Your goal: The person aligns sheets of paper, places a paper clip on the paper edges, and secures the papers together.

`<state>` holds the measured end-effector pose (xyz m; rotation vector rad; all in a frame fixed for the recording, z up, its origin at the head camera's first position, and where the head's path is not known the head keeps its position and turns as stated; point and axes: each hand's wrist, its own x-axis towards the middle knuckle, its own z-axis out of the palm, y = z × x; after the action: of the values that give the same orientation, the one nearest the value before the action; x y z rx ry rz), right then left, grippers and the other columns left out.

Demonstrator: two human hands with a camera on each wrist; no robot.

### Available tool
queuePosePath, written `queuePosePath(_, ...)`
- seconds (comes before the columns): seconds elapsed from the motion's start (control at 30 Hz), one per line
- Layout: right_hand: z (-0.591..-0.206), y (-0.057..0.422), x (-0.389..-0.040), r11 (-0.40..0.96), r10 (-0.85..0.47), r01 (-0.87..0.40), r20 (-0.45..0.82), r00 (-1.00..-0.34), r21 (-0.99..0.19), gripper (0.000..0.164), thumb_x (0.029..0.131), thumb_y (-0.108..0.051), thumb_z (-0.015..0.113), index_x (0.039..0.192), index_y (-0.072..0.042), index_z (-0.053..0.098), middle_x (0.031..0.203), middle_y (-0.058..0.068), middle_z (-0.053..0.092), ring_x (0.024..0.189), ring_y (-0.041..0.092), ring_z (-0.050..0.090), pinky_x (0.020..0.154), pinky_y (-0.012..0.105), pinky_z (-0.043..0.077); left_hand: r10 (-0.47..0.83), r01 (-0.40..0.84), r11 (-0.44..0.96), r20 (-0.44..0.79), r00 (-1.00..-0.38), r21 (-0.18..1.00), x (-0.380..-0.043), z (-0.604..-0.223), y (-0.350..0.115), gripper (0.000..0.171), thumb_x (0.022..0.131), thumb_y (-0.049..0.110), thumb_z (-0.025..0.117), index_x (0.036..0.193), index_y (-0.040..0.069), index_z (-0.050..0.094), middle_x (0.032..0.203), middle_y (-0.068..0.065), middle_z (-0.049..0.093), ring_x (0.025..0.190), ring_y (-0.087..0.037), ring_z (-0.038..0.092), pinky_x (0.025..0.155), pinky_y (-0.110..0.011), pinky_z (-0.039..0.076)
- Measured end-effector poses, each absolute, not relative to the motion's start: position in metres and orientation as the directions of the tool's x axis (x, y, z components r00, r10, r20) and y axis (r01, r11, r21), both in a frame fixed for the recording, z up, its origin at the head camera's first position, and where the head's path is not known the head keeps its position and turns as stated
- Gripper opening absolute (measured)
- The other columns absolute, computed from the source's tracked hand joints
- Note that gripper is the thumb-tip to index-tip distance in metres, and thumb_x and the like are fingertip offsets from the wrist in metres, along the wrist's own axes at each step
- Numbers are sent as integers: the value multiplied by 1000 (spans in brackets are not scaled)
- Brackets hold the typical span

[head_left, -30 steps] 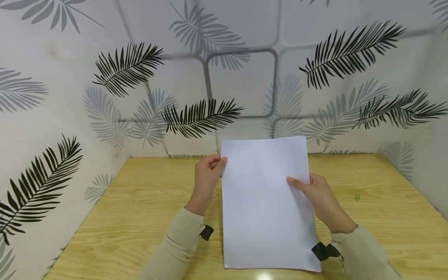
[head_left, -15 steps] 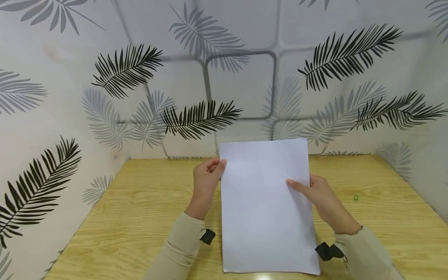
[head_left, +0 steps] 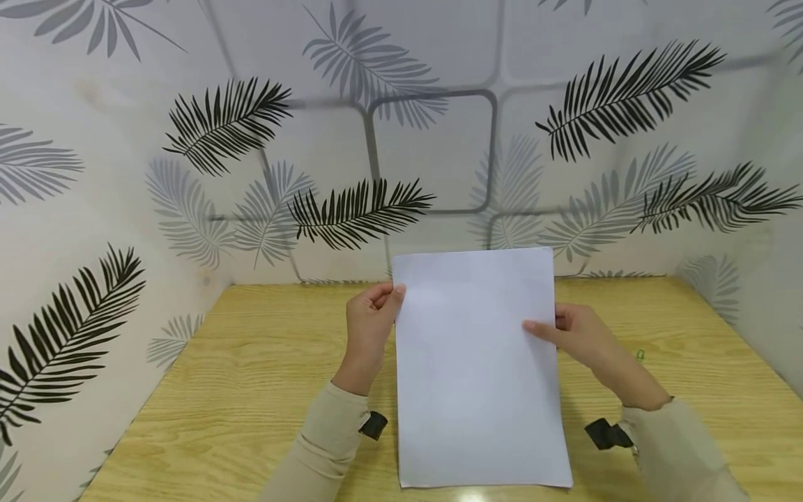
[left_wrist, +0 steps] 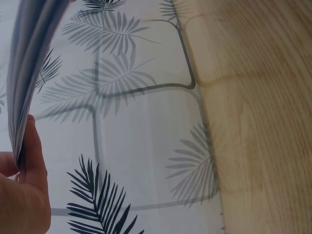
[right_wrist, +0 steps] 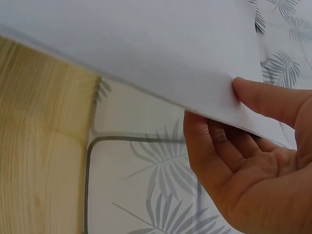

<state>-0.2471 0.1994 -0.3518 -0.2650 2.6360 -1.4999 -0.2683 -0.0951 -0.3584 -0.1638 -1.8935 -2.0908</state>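
A stack of white paper (head_left: pixel 473 390) stands tilted up in front of me, its lower edge near the front of the table. My left hand (head_left: pixel 371 328) pinches its left edge near the upper corner, thumb in front and fingers behind. In the left wrist view the stack (left_wrist: pixel 30 58) shows edge-on as several layered sheets, held by the left hand (left_wrist: pixel 29 185). My right hand (head_left: pixel 586 341) holds the right edge between thumb and fingers. The right wrist view shows the right thumb (right_wrist: pixel 265 100) on the front face, with the other fingers (right_wrist: pixel 209 146) curled behind the sheets.
A small green paper clip (head_left: pixel 640 355) lies on the wooden table (head_left: pixel 263 362), right of my right hand. Behind the table rises a wall (head_left: pixel 433 153) with a leaf pattern. A black strap piece (head_left: pixel 608 434) sits at my right sleeve.
My right hand has shifted slightly right and up along the paper's edge, so its thumb covers less of the front. The left hand keeps its grip at the upper left.
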Motion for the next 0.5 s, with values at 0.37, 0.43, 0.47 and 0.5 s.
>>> queuePosePath(0.37,-339,222,-251,478,-307,-162,9,-952,-863,46,96,-27,61,124,8,53,108,15,67,87,17,66,77,29,53,-170,318,-65,303,-938,946,-268,-359,-94,23,91,8,66,104,-11,67,70,5,60,61,-6,51,58,-19,44)
queuePosePath(0.43,-338,226,-252,481,-322,-166,3,-947,-861,45,97,-27,60,124,8,52,108,13,66,88,17,65,79,29,52,-167,321,-68,306,-937,945,-267,-359,-94,23,91,7,66,105,-11,67,70,4,60,60,-6,51,57,-19,44)
queuePosePath(0.47,-337,227,-252,487,-326,-166,-2,-945,-858,45,97,-27,60,124,8,52,108,12,66,88,17,65,80,29,52,-165,323,-71,308,-937,944,-267,-359,-94,23,92,7,65,105,-11,67,70,5,60,59,-6,51,56,-19,43)
queuePosePath(0.5,-337,229,-252,489,-331,-170,-2,-944,-855,45,97,-28,59,125,7,52,109,13,66,90,18,65,82,30,52,-163,325,-73,310,-937,943,-267,-359,-94,23,92,7,65,106,-11,67,70,5,59,58,-6,49,56,-19,43)
